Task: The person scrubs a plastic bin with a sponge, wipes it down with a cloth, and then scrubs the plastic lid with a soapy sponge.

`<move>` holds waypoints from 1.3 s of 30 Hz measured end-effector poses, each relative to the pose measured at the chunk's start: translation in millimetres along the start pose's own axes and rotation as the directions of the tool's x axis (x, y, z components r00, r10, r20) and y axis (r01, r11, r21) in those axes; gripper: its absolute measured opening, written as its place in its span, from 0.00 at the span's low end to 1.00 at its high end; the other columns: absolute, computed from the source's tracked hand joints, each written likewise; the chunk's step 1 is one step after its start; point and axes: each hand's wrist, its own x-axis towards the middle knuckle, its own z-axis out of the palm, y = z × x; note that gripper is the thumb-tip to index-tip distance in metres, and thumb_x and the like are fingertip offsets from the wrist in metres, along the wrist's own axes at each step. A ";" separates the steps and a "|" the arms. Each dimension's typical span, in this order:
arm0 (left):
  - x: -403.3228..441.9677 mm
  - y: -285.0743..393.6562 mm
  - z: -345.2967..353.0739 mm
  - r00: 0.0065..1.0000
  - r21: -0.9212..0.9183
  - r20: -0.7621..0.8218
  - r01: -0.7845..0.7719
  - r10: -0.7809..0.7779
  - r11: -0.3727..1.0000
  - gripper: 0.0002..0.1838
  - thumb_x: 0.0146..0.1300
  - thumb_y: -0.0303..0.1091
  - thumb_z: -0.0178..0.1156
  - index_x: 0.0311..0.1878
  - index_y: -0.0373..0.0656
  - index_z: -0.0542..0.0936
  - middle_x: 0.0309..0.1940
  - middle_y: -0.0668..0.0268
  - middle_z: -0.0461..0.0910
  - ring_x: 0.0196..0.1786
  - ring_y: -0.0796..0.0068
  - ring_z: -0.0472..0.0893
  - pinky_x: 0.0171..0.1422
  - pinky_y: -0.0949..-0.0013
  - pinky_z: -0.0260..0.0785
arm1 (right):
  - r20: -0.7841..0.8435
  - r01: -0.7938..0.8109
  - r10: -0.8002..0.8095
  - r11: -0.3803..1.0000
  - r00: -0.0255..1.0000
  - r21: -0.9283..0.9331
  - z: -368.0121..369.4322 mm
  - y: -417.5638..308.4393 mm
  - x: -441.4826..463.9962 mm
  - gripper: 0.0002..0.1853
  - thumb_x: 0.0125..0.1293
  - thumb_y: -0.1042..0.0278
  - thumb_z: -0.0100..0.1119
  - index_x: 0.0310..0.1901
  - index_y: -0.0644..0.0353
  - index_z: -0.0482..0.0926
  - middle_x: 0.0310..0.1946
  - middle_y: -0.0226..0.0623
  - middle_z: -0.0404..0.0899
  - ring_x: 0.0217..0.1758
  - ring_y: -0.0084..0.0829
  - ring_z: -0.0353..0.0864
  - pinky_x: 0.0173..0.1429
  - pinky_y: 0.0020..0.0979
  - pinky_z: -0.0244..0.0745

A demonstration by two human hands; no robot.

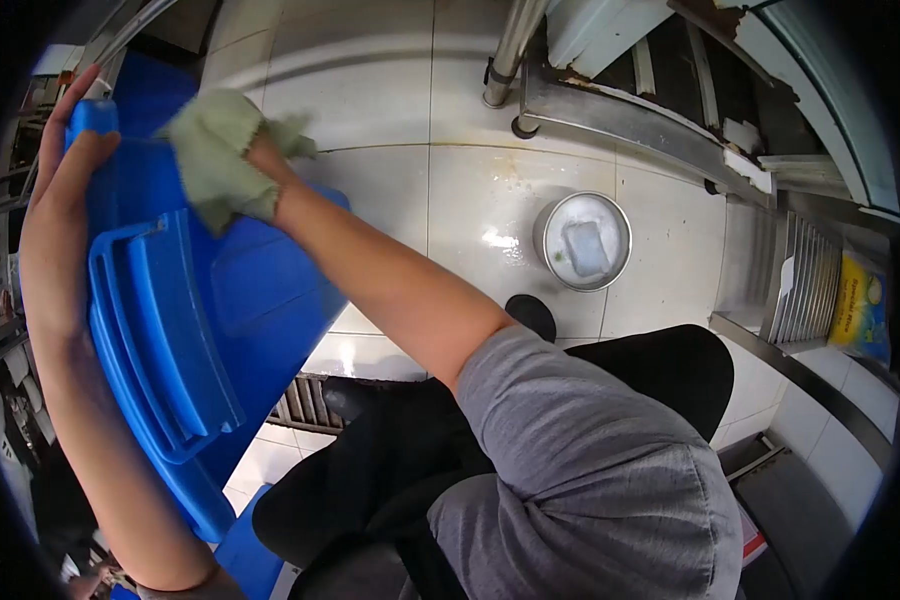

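A large blue plastic bin (270, 290) stands tilted at the left of the view, with a ridged handle part along its near side. My left hand (75, 160) is wrapped over the bin's upper left rim, its fingers round the edge. A pale green cloth (215, 160) is bunched under my right hand (267, 165), pressed against the bin's upper side. The cloth covers most of the right fingers, and its loose end is blurred.
On the tiled floor (370, 200) stands a round metal pot (543, 240) of foamy water with a pale block inside. Metal table legs (515, 55) and a rusty frame are at the upper right. A rack and a yellow packet (858, 300) lie far right, a floor drain grate (305, 408) below.
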 end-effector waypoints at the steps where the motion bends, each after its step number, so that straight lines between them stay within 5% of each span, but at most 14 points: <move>1: -1.3 -1.9 2.7 0.999 0.008 -0.051 -0.015 0.015 1.000 0.26 0.68 0.39 0.51 0.70 0.56 0.71 0.40 0.66 0.78 0.37 0.83 0.77 0.45 0.79 0.70 | 0.046 -0.132 0.124 0.949 0.991 0.285 6.9 -27.1 2.9 0.22 0.71 0.62 0.57 0.64 0.56 0.70 0.59 0.34 0.74 0.62 0.29 0.72 0.67 0.33 0.67; 3: -0.1 -0.4 -0.8 0.998 0.027 -0.065 -0.004 0.006 1.000 0.27 0.68 0.41 0.51 0.71 0.57 0.70 0.41 0.67 0.79 0.38 0.83 0.78 0.47 0.79 0.70 | 0.126 -0.255 0.223 0.800 0.967 0.543 7.5 -24.6 4.8 0.22 0.71 0.62 0.54 0.64 0.57 0.69 0.59 0.37 0.74 0.66 0.32 0.69 0.70 0.35 0.64; 5: 1.6 -1.6 -6.4 1.000 0.013 -0.009 0.005 -0.005 1.000 0.27 0.68 0.41 0.51 0.71 0.56 0.70 0.41 0.66 0.80 0.40 0.82 0.78 0.48 0.79 0.70 | 0.122 0.044 -0.036 0.997 0.992 -0.061 -15.0 49.1 0.6 0.24 0.73 0.59 0.50 0.67 0.54 0.66 0.64 0.35 0.70 0.67 0.33 0.68 0.71 0.35 0.63; 7: 2.9 -1.0 -8.8 0.999 -0.001 0.046 0.013 -0.013 1.000 0.27 0.68 0.41 0.51 0.70 0.56 0.71 0.42 0.66 0.80 0.41 0.82 0.79 0.50 0.80 0.71 | 0.200 0.233 -0.120 0.570 0.972 -0.788 -51.0 113.4 -11.8 0.24 0.75 0.53 0.42 0.69 0.51 0.65 0.67 0.36 0.68 0.70 0.36 0.64 0.74 0.36 0.60; 15: 5.4 -0.6 -7.4 1.000 0.146 -0.018 -0.016 0.019 0.989 0.27 0.66 0.40 0.52 0.70 0.55 0.71 0.52 0.63 0.77 0.48 0.78 0.76 0.62 0.74 0.64 | -0.171 -0.384 0.435 0.467 0.884 -0.797 -86.0 79.9 -85.4 0.25 0.71 0.54 0.46 0.65 0.57 0.71 0.65 0.48 0.71 0.66 0.44 0.70 0.69 0.36 0.64; 19: 9.1 -6.0 -4.4 0.995 -0.024 -0.016 -0.103 0.102 0.994 0.27 0.66 0.36 0.52 0.70 0.52 0.69 0.47 0.64 0.76 0.47 0.79 0.74 0.61 0.76 0.63 | 0.110 0.029 0.432 0.191 0.895 -0.981 -47.2 -21.6 -32.7 0.24 0.70 0.56 0.51 0.64 0.57 0.70 0.64 0.44 0.70 0.68 0.38 0.69 0.71 0.35 0.61; 22: 11.7 -8.3 -4.1 0.996 -0.173 0.014 -0.082 0.086 0.982 0.28 0.64 0.31 0.54 0.70 0.50 0.67 0.40 0.69 0.74 0.42 0.81 0.73 0.53 0.77 0.66 | 0.014 0.166 -0.353 0.406 0.936 -0.899 -39.6 -42.3 -48.1 0.08 0.59 0.69 0.52 0.34 0.59 0.81 0.44 0.45 0.79 0.51 0.46 0.76 0.56 0.45 0.67; 25: 19.8 -17.8 -4.3 0.990 -0.221 -0.003 -0.138 0.141 0.965 0.29 0.64 0.32 0.55 0.70 0.51 0.67 0.38 0.69 0.73 0.38 0.80 0.72 0.48 0.77 0.67 | 0.072 0.300 -0.304 0.821 0.950 -0.485 -68.7 -90.3 -67.3 0.05 0.55 0.71 0.55 0.31 0.60 0.80 0.43 0.44 0.78 0.50 0.41 0.76 0.56 0.43 0.68; 27: 18.3 -13.9 -3.8 0.997 -0.220 0.034 -0.061 0.070 0.974 0.31 0.63 0.32 0.57 0.70 0.49 0.65 0.38 0.68 0.75 0.36 0.79 0.73 0.44 0.75 0.68 | 0.479 0.473 -0.117 0.470 0.870 -0.745 -99.5 -134.9 -86.0 0.16 0.68 0.69 0.56 0.56 0.59 0.76 0.56 0.40 0.77 0.61 0.38 0.73 0.65 0.35 0.67; 29: 23.4 -19.6 0.6 0.995 -0.281 0.016 -0.086 0.095 0.956 0.32 0.62 0.33 0.59 0.70 0.47 0.64 0.37 0.67 0.75 0.35 0.79 0.73 0.42 0.74 0.68 | 0.463 0.578 0.357 -0.375 0.811 -0.725 -80.5 -226.1 -95.6 0.08 0.61 0.68 0.55 0.38 0.59 0.81 0.42 0.40 0.82 0.47 0.40 0.80 0.54 0.40 0.74; 31: 28.8 -26.4 3.3 0.996 -0.244 -0.028 -0.090 0.086 0.966 0.34 0.61 0.36 0.63 0.70 0.42 0.63 0.38 0.65 0.76 0.35 0.77 0.74 0.40 0.73 0.69 | 0.602 0.619 -0.161 0.312 0.782 -0.721 -132.4 -218.8 -120.3 0.08 0.63 0.68 0.54 0.38 0.59 0.82 0.39 0.40 0.83 0.41 0.45 0.81 0.47 0.41 0.76; 33: 25.7 -17.4 0.3 0.986 -0.030 -0.142 -0.092 0.087 0.995 0.39 0.61 0.47 0.67 0.69 0.38 0.62 0.39 0.59 0.79 0.38 0.71 0.77 0.44 0.69 0.71 | 0.565 0.584 -0.155 0.301 0.810 -0.754 -151.4 -248.4 -145.9 0.08 0.63 0.67 0.55 0.36 0.61 0.81 0.38 0.44 0.82 0.38 0.46 0.80 0.45 0.40 0.76; 36: 10.7 15.7 -4.5 0.947 0.345 -0.265 -0.080 0.179 0.935 0.40 0.64 0.60 0.59 0.68 0.39 0.65 0.45 0.47 0.82 0.49 0.47 0.81 0.54 0.56 0.71 | -0.235 -0.561 0.525 0.635 0.818 -0.531 -136.6 -332.6 -195.0 0.18 0.68 0.60 0.56 0.53 0.64 0.79 0.48 0.45 0.82 0.49 0.39 0.81 0.58 0.35 0.73; 39: 8.9 9.9 -19.8 0.884 0.485 -0.264 -0.224 0.386 0.845 0.35 0.67 0.60 0.56 0.65 0.39 0.69 0.42 0.48 0.82 0.47 0.48 0.81 0.53 0.54 0.72 | -0.230 -0.390 0.318 0.664 0.920 -0.638 -170.0 -339.5 -226.3 0.22 0.69 0.58 0.56 0.58 0.65 0.76 0.55 0.46 0.80 0.56 0.37 0.79 0.63 0.34 0.70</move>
